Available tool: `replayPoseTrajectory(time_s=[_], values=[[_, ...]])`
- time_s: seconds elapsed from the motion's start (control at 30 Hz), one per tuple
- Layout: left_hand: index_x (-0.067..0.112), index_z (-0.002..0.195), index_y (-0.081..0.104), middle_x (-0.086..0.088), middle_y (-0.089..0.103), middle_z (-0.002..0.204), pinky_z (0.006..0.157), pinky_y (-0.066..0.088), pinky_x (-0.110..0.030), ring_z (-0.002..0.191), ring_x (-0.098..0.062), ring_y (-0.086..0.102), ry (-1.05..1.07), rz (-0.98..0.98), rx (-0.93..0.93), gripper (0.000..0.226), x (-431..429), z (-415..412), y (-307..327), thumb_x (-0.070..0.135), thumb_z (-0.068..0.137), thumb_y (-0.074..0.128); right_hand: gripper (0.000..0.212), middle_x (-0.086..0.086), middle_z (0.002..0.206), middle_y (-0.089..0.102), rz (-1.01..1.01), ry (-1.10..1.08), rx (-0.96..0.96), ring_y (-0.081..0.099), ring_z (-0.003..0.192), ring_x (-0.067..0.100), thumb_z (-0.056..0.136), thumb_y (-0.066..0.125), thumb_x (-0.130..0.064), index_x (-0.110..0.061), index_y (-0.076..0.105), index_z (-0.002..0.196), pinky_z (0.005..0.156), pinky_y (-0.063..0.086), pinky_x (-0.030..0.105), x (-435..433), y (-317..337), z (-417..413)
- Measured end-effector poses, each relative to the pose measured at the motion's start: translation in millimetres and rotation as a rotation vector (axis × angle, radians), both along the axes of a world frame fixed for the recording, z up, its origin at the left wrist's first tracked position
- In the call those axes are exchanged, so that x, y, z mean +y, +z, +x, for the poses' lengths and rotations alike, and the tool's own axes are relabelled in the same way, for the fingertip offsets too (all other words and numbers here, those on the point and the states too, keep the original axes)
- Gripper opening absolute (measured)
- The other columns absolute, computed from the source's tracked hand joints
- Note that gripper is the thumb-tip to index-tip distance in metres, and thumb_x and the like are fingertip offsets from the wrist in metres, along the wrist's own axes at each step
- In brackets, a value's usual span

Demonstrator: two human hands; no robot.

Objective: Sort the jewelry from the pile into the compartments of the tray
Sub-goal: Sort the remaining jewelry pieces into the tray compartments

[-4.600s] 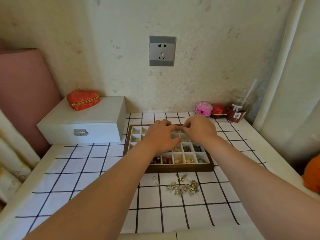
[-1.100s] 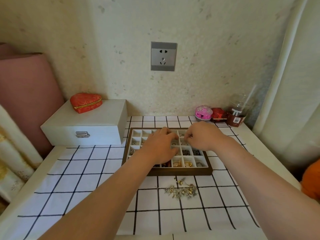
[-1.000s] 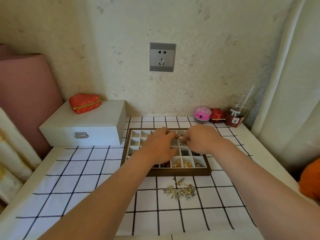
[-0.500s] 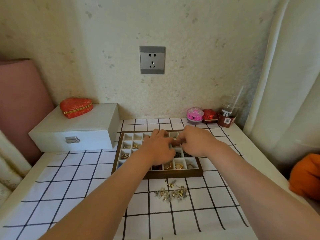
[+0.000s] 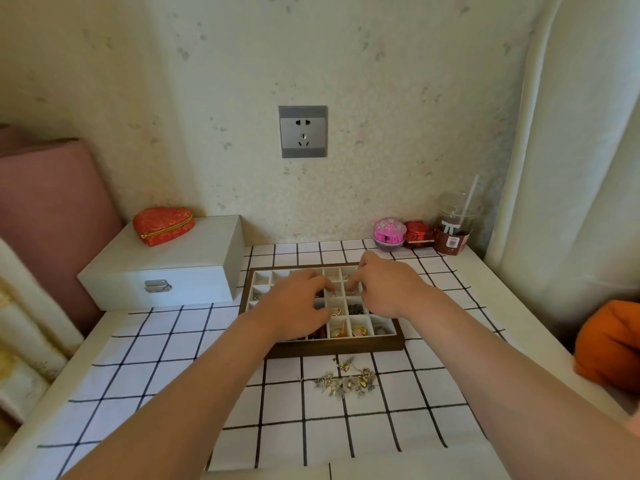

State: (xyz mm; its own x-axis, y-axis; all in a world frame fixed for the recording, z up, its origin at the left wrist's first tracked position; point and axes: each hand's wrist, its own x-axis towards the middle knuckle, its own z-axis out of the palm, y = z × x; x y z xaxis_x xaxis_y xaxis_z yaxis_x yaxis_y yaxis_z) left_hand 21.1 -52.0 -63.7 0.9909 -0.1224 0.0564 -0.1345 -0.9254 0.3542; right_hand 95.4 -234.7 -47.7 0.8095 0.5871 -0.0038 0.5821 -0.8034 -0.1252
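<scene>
Both sets of fingers are curled down, tips nearly meeting at frame centre over the upper-middle cells of the tray [image 5: 332, 348]. The left hand [image 5: 298, 304] has its fingers [image 5: 320, 282] bunched together. The right hand [image 5: 389, 289] has its fingers [image 5: 357, 277] bent into a cell. Can't tell if either pinches a piece; too small, tips partly hidden.

The tray is a brown frame with white dividers, sitting at centre on a white grid cloth [image 5: 166, 362]. Gold hoops [image 5: 337, 330] lie in the cells along its lower edge, and a dark chain [image 5: 355, 309] in a cell above them, just below the right hand.

The jewelry pile [image 5: 346, 380] lies on the cloth just below the tray, apart from it, with small gold and silver bits tangled.

Left of the tray is a white latch box [image 5: 156, 268] with a red heart pouch [image 5: 162, 225] on top. Upper right of the tray, against the wall, are a pink round case [image 5: 389, 233], a small red box [image 5: 419, 233] and a plastic cup with a straw [image 5: 452, 226]. A grey socket [image 5: 302, 131] is on the wall above.
</scene>
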Motion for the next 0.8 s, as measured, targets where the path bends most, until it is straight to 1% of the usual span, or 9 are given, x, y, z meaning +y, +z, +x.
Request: replayPoseTrajectory(time_s=[0.13, 0.27, 0.37, 0.43, 0.5, 0.6, 0.7, 0.73, 0.8], values=[[0.032, 0.134, 0.053, 0.007, 0.048, 0.138, 0.105, 0.043, -0.037, 0.127, -0.014, 0.044, -0.022, 0.0, -0.037, 0.046, 1.7, -19.0, 3.3, 0.039, 0.089, 0.061, 0.038, -0.003, 0.132, 0.044, -0.012, 0.006, 0.008, 0.059, 0.101, 0.021, 0.089, 0.06, -0.011, -0.032, 0.068, 0.12, 0.079, 0.05, 0.035, 2.9, -1.1, -8.9], [0.033, 0.136, 0.051, 0.007, 0.045, 0.142, 0.108, 0.04, -0.035, 0.131, -0.014, 0.041, -0.009, -0.011, -0.041, 0.048, 2.1, -35.6, 4.3, 0.038, 0.089, 0.061, 0.036, -0.005, 0.133, 0.042, 0.051, -0.028, 0.015, 0.059, 0.1, 0.019, 0.09, 0.058, -0.012, -0.034, 0.067, 0.118, 0.076, 0.047, 0.032, 0.4, 6.1, -15.2], [0.032, 0.136, 0.052, 0.006, 0.048, 0.137, 0.104, 0.042, -0.032, 0.126, -0.013, 0.043, -0.013, -0.028, -0.064, 0.047, 1.3, -44.8, 7.2, 0.037, 0.09, 0.061, 0.029, -0.005, 0.13, 0.044, 0.124, -0.057, -0.011, 0.058, 0.098, 0.017, 0.096, 0.056, -0.021, -0.033, 0.066, 0.12, 0.076, 0.045, 0.032, -5.4, 11.5, -23.0], [0.032, 0.132, 0.055, 0.006, 0.05, 0.131, 0.1, 0.044, -0.033, 0.12, -0.013, 0.045, -0.002, -0.053, -0.085, 0.042, 1.8, -50.8, 11.1, 0.036, 0.091, 0.061, 0.027, -0.006, 0.126, 0.046, 0.144, -0.07, -0.038, 0.057, 0.089, 0.014, 0.097, 0.055, -0.025, -0.033, 0.066, 0.121, 0.071, 0.041, 0.03, -10.3, 15.0, -30.7], [0.032, 0.125, 0.06, 0.008, 0.054, 0.119, 0.092, 0.047, -0.03, 0.109, -0.011, 0.049, -0.008, -0.049, -0.102, 0.035, 1.6, -57.3, 15.9, 0.035, 0.091, 0.062, 0.024, -0.008, 0.117, 0.048, 0.153, -0.05, -0.029, 0.058, 0.084, 0.012, 0.097, 0.056, -0.028, -0.034, 0.068, 0.116, 0.069, 0.04, 0.03, -14.0, 18.4, -41.2], [0.03, 0.11, 0.067, 0.012, 0.062, 0.1, 0.076, 0.049, -0.024, 0.091, -0.008, 0.057, -0.066, -0.058, -0.036, 0.02, -0.7, -69.9, 20.2, 0.028, 0.091, 0.061, 0.021, -0.016, 0.106, 0.062, 0.167, 0.055, 0.068, 0.06, 0.089, 0.005, 0.093, 0.06, -0.026, -0.038, 0.071, 0.106, 0.07, 0.044, 0.025, -13.1, 22.4, -63.3], [0.031, 0.107, 0.07, 0.016, 0.065, 0.097, 0.071, 0.045, -0.017, 0.086, -0.002, 0.057, -0.124, -0.027, 0.047, 0.02, -3.6, -80.9, 17.6, 0.026, 0.091, 0.061, 0.022, -0.017, 0.096, 0.067, 0.152, 0.137, 0.139, 0.061, 0.088, 0.002, 0.089, 0.063, -0.023, -0.039, 0.073, 0.1, 0.077, 0.053, 0.026, -10.1, 20.0, -84.1], [0.032, 0.108, 0.071, 0.016, 0.066, 0.098, 0.071, 0.045, -0.016, 0.086, -0.002, 0.057, -0.132, -0.002, 0.056, 0.021, -4.3, -83.6, 16.5, 0.027, 0.091, 0.061, 0.022, -0.016, 0.095, 0.067, 0.127, 0.159, 0.141, 0.061, 0.087, 0.003, 0.089, 0.064, -0.021, -0.038, 0.074, 0.1, 0.076, 0.052, 0.025, -9.4, 17.9, -88.8], [0.035, 0.113, 0.071, 0.016, 0.068, 0.102, 0.075, 0.047, -0.02, 0.089, -0.001, 0.057, -0.139, 0.039, 0.072, 0.024, -5.2, -87.5, 14.0, 0.03, 0.091, 0.061, 0.021, -0.016, 0.087, 0.064, 0.059, 0.203, 0.099, 0.058, 0.08, 0.003, 0.09, 0.066, -0.021, -0.036, 0.075, 0.102, 0.064, 0.043, 0.018, -9.3, 12.7, -93.6]])
